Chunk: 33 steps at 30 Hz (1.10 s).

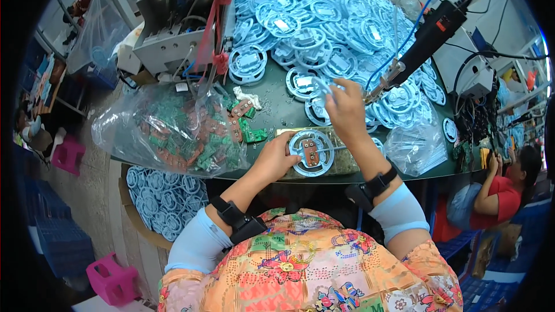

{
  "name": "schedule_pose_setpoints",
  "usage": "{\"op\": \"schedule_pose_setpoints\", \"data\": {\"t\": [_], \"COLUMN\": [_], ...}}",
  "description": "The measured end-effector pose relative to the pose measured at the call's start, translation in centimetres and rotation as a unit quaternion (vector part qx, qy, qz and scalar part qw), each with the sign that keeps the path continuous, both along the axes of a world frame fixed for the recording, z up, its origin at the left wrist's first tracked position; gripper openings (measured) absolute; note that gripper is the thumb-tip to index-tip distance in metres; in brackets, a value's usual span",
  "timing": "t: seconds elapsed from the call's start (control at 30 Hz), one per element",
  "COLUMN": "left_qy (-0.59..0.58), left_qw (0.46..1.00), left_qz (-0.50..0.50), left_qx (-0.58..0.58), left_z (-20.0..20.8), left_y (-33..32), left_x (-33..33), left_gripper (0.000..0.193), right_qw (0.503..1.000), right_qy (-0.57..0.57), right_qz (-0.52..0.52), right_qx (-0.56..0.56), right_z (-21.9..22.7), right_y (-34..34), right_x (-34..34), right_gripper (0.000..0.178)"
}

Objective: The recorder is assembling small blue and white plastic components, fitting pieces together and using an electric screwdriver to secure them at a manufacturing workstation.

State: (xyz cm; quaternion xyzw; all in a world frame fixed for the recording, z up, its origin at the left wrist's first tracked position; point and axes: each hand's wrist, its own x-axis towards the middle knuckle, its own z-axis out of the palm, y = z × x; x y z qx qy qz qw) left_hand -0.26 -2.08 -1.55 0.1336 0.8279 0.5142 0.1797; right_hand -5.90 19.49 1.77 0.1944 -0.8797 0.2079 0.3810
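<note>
My left hand (274, 159) grips the left rim of a light-blue plastic toy steering wheel (296, 169) at the table's front edge. A brown circuit board (311, 153) sits in the middle of that wheel. My right hand (347, 110) is raised beyond it, in front of the pile of wheels. Its fingers are pinched at a small, blurred pale-blue plastic piece (321, 85). Close to the right of that hand, a black electric screwdriver (435, 36) hangs at a slant, its metal tip pointing down and left.
A large pile of blue wheels (324, 9) covers the table's far side. To the left lies a clear bag (173, 127) of green and brown boards; a clear bag (417, 149) lies right. A box of blue parts (166, 202) stands below left. A person (502, 185) sits right.
</note>
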Motion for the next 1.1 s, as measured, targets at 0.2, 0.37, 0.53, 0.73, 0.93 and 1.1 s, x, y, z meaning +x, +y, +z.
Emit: {"op": "schedule_pose_setpoints", "data": {"t": [0.2,0.37,0.53,0.73,0.93,1.1], "left_qy": [-0.103,-0.114,-0.108,-0.141,-0.155,-0.161], "left_qw": [0.990,0.987,0.987,0.982,0.979,0.976], "left_qz": [0.019,0.018,0.025,0.030,0.027,0.040], "left_qx": [0.099,0.112,0.118,0.125,0.131,0.140], "left_z": [-0.3,0.0,-0.9,0.1,0.3,0.6], "left_y": [-0.9,-1.1,-1.3,-1.4,-1.3,-1.7], "left_x": [0.4,0.8,0.8,0.9,0.6,0.8], "left_gripper": [0.059,0.057,0.056,0.052,0.047,0.045], "right_qw": [0.796,0.723,0.880,0.898,0.819,0.883], "right_qy": [-0.333,-0.505,-0.467,-0.388,-0.473,-0.405], "right_qz": [0.013,-0.022,-0.076,0.183,0.220,0.179], "right_qx": [-0.506,-0.471,-0.047,0.096,0.239,0.157], "right_z": [-0.1,-2.3,0.5,2.9,3.3,1.8], "right_y": [-1.7,-0.2,1.8,0.1,-0.2,-0.5], "right_x": [7.9,13.0,12.7,7.0,5.6,7.5], "right_gripper": [0.014,0.022,0.036,0.107,0.114,0.113]}}
